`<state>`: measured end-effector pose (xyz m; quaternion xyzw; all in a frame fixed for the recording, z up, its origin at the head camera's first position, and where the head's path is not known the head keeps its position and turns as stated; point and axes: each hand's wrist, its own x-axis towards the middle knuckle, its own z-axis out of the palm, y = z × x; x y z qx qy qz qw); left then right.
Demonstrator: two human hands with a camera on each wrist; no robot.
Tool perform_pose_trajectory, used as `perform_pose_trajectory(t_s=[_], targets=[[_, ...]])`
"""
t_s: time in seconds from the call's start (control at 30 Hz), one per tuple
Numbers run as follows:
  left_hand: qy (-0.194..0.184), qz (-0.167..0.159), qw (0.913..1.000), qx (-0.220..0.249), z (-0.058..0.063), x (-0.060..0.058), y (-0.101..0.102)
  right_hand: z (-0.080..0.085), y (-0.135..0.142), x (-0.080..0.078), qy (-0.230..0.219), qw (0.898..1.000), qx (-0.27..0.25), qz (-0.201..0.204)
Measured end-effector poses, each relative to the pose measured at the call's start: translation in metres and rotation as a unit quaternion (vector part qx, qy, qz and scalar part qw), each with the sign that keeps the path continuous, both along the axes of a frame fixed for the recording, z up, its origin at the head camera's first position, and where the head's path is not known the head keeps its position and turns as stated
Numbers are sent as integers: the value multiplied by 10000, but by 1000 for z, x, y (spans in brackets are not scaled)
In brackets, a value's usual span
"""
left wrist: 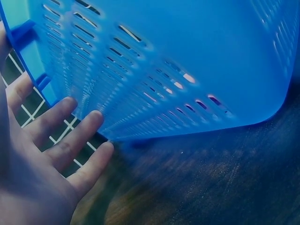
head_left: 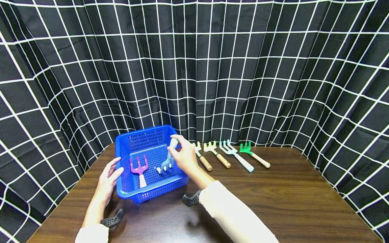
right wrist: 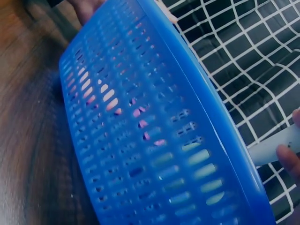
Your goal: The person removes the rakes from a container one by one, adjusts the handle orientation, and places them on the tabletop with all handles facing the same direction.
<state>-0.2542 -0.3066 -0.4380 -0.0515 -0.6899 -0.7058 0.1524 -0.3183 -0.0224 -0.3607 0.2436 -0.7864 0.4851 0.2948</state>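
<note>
Right hand [head_left: 186,156]: pinching the blue rake [head_left: 167,163].
Blue rake: tines-down, inside the basket [head_left: 164,183].
Left hand [head_left: 106,182]: at the rim; whether gripping, I cannot tell.
Hazard: tines snagging mesh through crooked release.

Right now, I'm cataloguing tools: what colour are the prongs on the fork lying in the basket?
Purple-pink prongs, clearest in the head view.

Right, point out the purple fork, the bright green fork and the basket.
Purple fork [head_left: 140,169], head view, base of the tines.
Bright green fork [head_left: 257,158], head view, pale handle.
Basket [head_left: 158,186], head view, front rim.
</note>
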Motion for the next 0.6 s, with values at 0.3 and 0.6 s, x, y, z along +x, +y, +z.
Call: perform_pose_trajectory(t_s=[0.3,0.6], targets=[[-144,59,9999,-51,-2,0,-2,1,21,-6,249,9993,232,153],[-80,-16,10000,6,-1,-1,-1,19,46,-7,358,9983,441,155]])
